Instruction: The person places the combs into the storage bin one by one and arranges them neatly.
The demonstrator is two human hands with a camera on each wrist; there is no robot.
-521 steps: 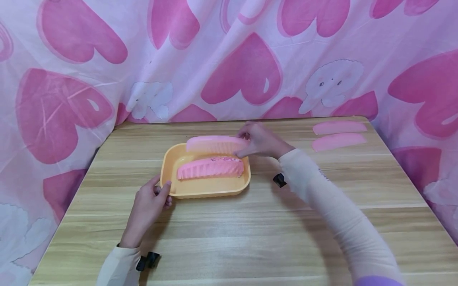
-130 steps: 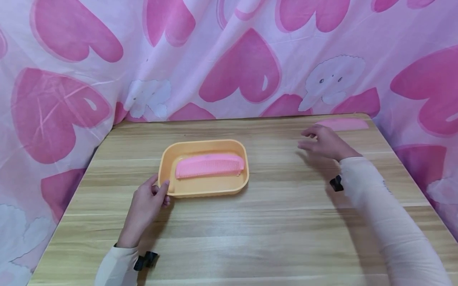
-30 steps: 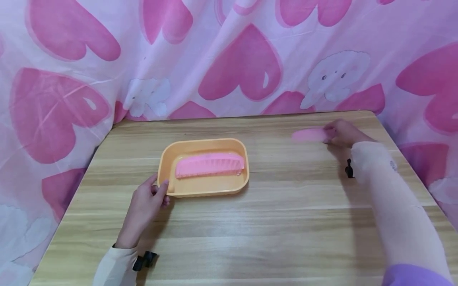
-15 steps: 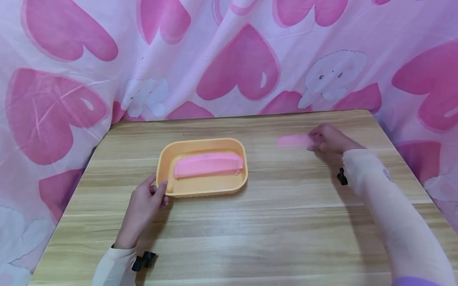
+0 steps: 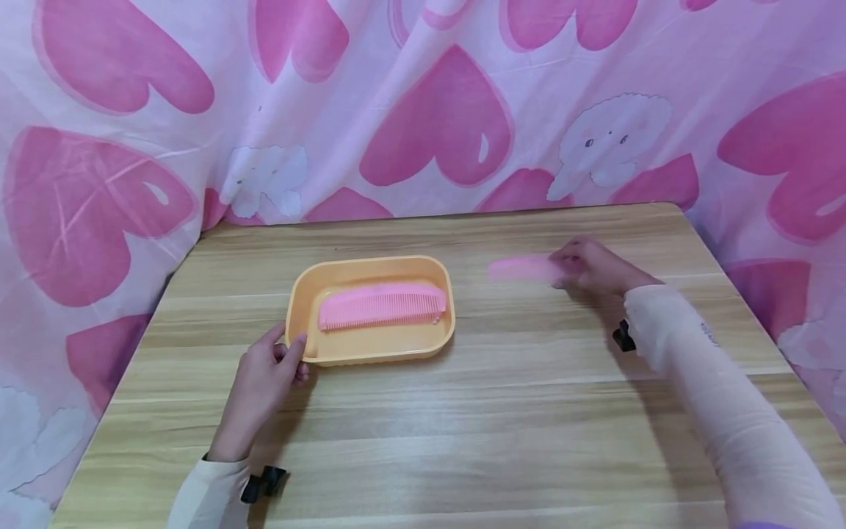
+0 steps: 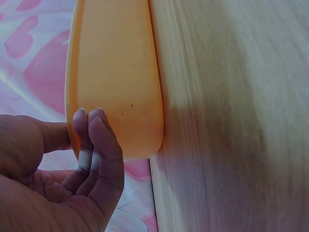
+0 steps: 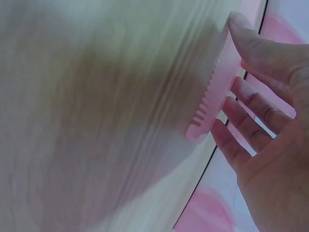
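Note:
My left hand point(image 5: 261, 378) grips the near left corner of a shallow yellow-orange plastic tray point(image 5: 377, 348), thumb over the rim. In the left wrist view, curled fingers press the outer wall of the tray point(image 6: 116, 63). Inside the tray lies a pink comb point(image 5: 383, 307), teeth facing the near side; whether others lie under it I cannot tell. To the right of the tray, my right hand point(image 5: 598, 269) pinches one end of another pink comb point(image 5: 521, 269). The right wrist view shows the thumb along this comb point(image 7: 212, 96), held just over the table or touching it.
The wood-grain table point(image 5: 423, 448) reaches back to a pink heart-patterned cloth point(image 5: 436, 125), which also hangs at both sides. Black clips point(image 5: 264, 483) show at the wrists. Bare tabletop lies between the held comb and the tray.
Earlier combs at the far right corner are gone from there. My right hand took up the last one and has carried it left and nearer, toward the tray. My left hand stays on the tray.

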